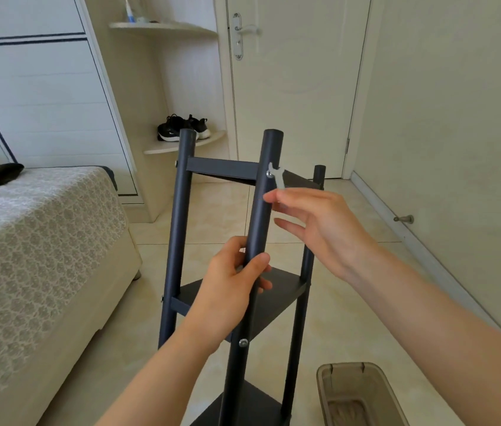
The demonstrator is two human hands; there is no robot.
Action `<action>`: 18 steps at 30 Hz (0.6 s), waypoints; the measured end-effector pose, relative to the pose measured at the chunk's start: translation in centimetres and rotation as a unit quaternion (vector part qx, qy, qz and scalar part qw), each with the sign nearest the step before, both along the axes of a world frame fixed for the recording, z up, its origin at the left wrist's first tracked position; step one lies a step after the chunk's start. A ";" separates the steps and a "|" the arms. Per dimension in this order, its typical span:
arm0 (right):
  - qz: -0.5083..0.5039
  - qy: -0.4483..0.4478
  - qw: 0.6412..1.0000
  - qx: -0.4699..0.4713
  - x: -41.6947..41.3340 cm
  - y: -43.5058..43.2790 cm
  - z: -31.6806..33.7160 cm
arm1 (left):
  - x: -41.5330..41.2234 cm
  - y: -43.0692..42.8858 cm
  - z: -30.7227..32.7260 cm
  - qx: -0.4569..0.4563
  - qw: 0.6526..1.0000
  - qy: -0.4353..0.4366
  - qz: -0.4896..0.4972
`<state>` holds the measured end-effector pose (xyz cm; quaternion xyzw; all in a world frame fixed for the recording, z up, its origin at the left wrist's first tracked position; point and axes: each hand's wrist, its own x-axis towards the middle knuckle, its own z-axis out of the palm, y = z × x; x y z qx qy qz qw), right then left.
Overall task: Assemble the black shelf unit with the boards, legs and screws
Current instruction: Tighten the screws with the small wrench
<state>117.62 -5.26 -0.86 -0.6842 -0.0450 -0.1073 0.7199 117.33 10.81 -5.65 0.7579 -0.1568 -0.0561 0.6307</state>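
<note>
Glossy beige tiles are covering the floor (212, 219) of a bedroom, with a bed (43, 241) under a patterned cover running along the left and a closed door (295, 87) standing behind. A pair of dark shoes (181, 129) is sitting on a low corner shelf (181, 146), and a translucent bin (356, 392) is sitting on the floor at the lower right.

The black shelf unit (178, 241) is standing upright on the floor in the middle of the view, its top board (221, 168), middle board (283, 290) and bottom board (252, 404) all sitting between the legs. The left hand (230, 290) is wrapping thumb and fingers around the front leg (258, 216) just above the middle board, gripping it. The right hand (320, 222) is reaching in beside the same leg higher up, pinching the lower end of a small silver wrench (277, 178) between its fingers (277, 196), while the rest are spreading loosely. The wrench's head is sitting on a screw (270, 173) at the level of the top board. A second screw (243, 343) is showing lower on the front leg.
</note>
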 end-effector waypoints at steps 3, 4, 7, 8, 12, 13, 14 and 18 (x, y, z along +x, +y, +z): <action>-0.025 0.049 0.997 0.054 0.5 -1.1 -0.5 | 0.6 0.6 0.0 0.016 1.000 -0.023 0.001; -0.033 0.071 0.995 0.053 0.7 -1.3 -0.8 | 0.8 0.8 0.0 0.021 0.999 -0.030 0.002; -0.028 0.111 0.993 0.018 0.9 -0.9 -1.4 | 1.2 1.0 0.2 0.031 0.999 -0.044 0.003; -0.021 0.113 0.993 0.011 1.0 -0.7 -1.5 | 1.3 1.0 0.2 0.027 0.999 -0.043 -0.001; -0.015 0.104 0.994 0.002 1.4 0.0 -1.5 | 1.1 0.9 0.0 -0.002 0.999 -0.027 -0.022; -0.017 0.101 0.995 -0.001 1.5 0.0 -1.5 | 1.0 0.8 -0.1 -0.008 0.999 -0.025 -0.025; -0.018 0.095 0.995 -0.002 1.6 0.1 -1.5 | 0.9 0.8 -0.1 -0.015 0.999 -0.024 -0.029; -0.009 0.079 0.997 0.004 1.8 0.1 -1.7 | 1.1 1.0 0.0 -0.042 0.999 -0.011 -0.030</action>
